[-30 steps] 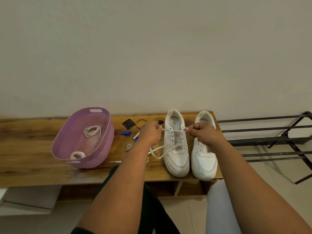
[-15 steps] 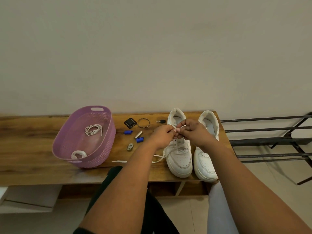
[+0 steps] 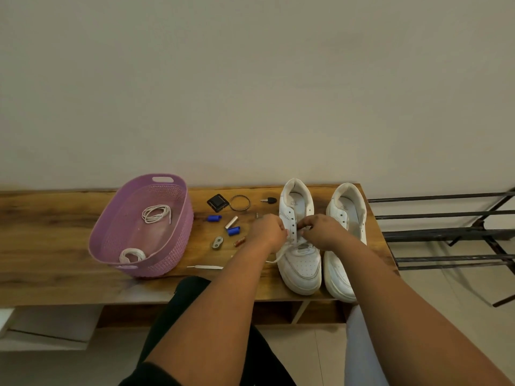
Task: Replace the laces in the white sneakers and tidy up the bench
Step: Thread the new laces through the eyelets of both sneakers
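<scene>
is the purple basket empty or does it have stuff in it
Not empty. The purple basket holds two white lace bundles: one coiled near the middle, another at its near end.

Plain room, bare beige wall (image 3: 250, 79).
A black metal rack (image 3: 451, 235) stands right of the wooden bench (image 3: 41, 232); pale tiled floor (image 3: 459, 316) below.

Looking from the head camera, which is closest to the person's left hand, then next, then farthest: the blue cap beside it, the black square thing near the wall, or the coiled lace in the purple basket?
Measured from the left hand:
1. Blue cap, on the bench just left of the hand.
2. Black square thing, farther back toward the wall, left of the hand.
3. Coiled lace, inside the purple basket, well to the left.
</scene>
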